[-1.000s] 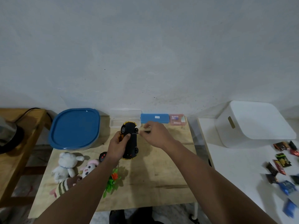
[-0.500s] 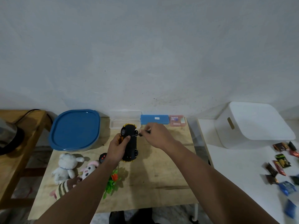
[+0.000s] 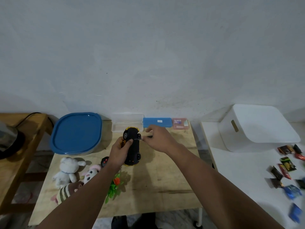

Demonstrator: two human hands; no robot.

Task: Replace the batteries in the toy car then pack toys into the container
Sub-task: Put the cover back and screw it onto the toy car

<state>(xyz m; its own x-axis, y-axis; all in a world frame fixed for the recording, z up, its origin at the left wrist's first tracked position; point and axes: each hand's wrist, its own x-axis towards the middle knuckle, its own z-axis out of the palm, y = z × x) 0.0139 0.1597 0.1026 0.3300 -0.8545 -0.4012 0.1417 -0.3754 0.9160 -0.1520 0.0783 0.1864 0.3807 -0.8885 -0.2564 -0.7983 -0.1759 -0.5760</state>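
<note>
A black and yellow toy car [image 3: 133,146] is held underside up above the wooden table [image 3: 165,182]. My left hand [image 3: 119,151] grips it along its left side, thumb on the underside. My right hand [image 3: 158,139] pinches a small screwdriver [image 3: 139,139] whose tip touches the car's underside near a wheel. A blue-lidded container [image 3: 76,133] stands at the back left. Plush toys lie at the front left: a white bear [image 3: 66,171], a pink and white one [image 3: 90,174] and a striped one [image 3: 66,191]. A black remote [image 3: 105,161] lies beside my left wrist.
A clear open case [image 3: 127,124], a blue case [image 3: 156,122] and a pink battery pack [image 3: 179,123] line the table's back edge. A green plastic plant [image 3: 115,185] lies under my left forearm. A white bin [image 3: 257,126] and wrapped candies [image 3: 287,167] sit on the white table at right.
The right hand has shifted slightly, keeping the screwdriver tip at the car's underside. The left hand and the car have stayed nearly still.
</note>
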